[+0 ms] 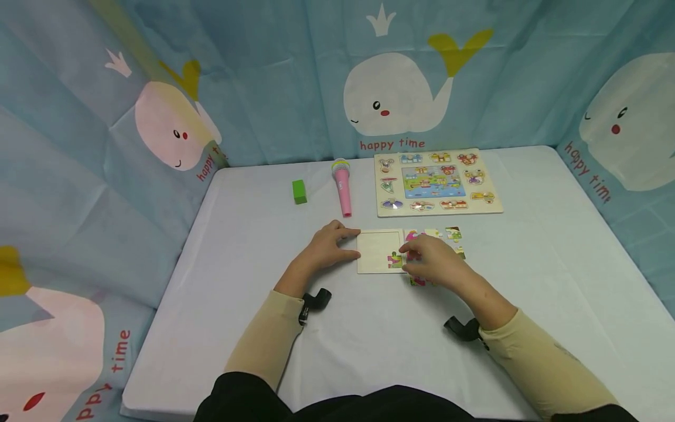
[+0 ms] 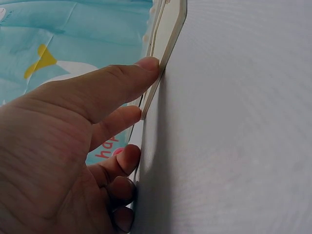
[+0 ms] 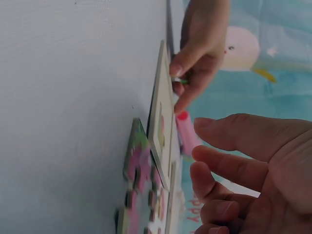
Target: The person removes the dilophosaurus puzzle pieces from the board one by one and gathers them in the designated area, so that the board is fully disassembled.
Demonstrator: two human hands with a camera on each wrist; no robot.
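Observation:
A pale wooden puzzle frame (image 1: 377,249) lies on the table, with a pink and green jigsaw piece (image 1: 394,260) in its lower right corner. My left hand (image 1: 330,245) touches the frame's left edge; in the left wrist view, thumb and forefinger rest against that edge. Just past the frame's right side, my right hand (image 1: 432,259) hovers above loose jigsaw pieces (image 1: 453,233) and partly covers them. Nothing shows between its spread thumb and fingers in the right wrist view, where pink and green pieces (image 3: 138,158) lie beside the frame (image 3: 161,105).
Behind the frame stands a larger wooden peg puzzle board (image 1: 440,209) with several picture pieces. A pink toy microphone (image 1: 343,187) and a green block (image 1: 299,191) lie at the back of the white-covered table (image 1: 237,252). A whale-print curtain (image 1: 274,88) borders the table's back and sides.

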